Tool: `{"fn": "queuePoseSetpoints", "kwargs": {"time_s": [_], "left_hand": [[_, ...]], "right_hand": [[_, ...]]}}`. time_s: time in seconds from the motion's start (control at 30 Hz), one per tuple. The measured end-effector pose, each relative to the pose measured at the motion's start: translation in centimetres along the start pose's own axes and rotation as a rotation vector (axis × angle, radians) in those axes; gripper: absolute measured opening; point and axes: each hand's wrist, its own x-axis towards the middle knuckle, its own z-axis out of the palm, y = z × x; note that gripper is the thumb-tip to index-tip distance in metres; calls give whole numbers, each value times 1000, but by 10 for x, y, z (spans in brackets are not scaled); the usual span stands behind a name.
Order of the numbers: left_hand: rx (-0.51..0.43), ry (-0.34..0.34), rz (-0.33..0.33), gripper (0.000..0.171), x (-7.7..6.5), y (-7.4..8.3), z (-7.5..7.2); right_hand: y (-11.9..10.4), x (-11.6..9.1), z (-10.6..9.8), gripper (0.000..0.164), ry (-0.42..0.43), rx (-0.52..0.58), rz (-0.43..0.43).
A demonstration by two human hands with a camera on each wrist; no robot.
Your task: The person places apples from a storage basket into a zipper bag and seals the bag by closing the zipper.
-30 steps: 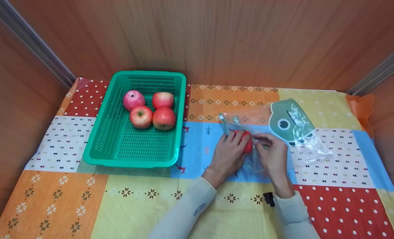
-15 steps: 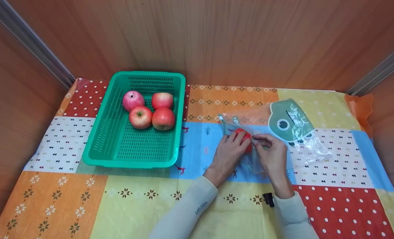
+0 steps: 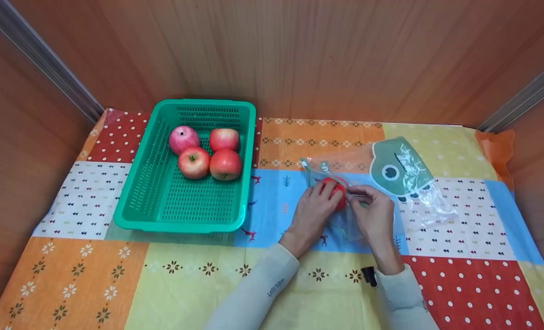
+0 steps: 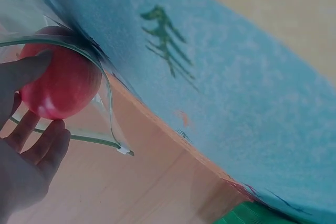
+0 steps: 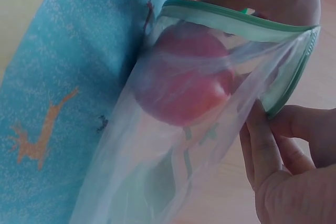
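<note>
My left hand holds a red apple at the mouth of a clear zip bag. In the left wrist view, the thumb lies on one side of the apple and the fingertips on the other, inside the green-edged opening. My right hand pinches the bag's rim between thumb and fingers, close to the zip strip in the right wrist view. Through the film there, the apple shows just within the opening. A green cartoon face is printed on the bag, which stretches flat to the right.
A green plastic basket stands to the left, with several apples grouped toward its back. A patterned patchwork cloth covers the table. Wooden panels enclose the back and sides.
Both hands and the apple have shifted very slightly left, and the bag's rim now lies further over the apple. The basket and its apples stay put.
</note>
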Motion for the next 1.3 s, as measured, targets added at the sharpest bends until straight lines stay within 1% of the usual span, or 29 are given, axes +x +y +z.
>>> {"fn": "queuePoseSetpoints", "kwargs": {"time_s": [0.13, 0.27, 0.43, 0.57, 0.73, 0.8, 0.97, 1.17, 1.3], "left_hand": [[41, 0, 3, 33, 2, -1, 2], [81, -2, 13, 35, 2, -1, 3], [100, -29, 25, 41, 1, 0, 2], [96, -44, 19, 40, 0, 0, 2], [101, -23, 14, 41, -3, -1, 3], [101, -10, 10, 39, -4, -1, 3], [77, 5, -3, 40, -7, -1, 2], [12, -26, -33, 52, -10, -1, -3], [-16, -38, -59, 55, -13, -2, -8]], "right_hand": [[-3, 1, 2, 22, -16, -15, 15], [-5, 3, 2, 23, -24, -40, 11], [-6, 5, 2, 24, -27, -69, -7], [-8, 6, 2, 25, -44, -90, 3], [-9, 7, 1, 25, -61, -119, 17], [-10, 8, 1, 25, -62, -125, 20], [-12, 8, 1, 25, -73, -151, 43], [-14, 8, 1, 25, -84, -170, 48], [-14, 8, 2, 23, -83, -180, 41]]}}
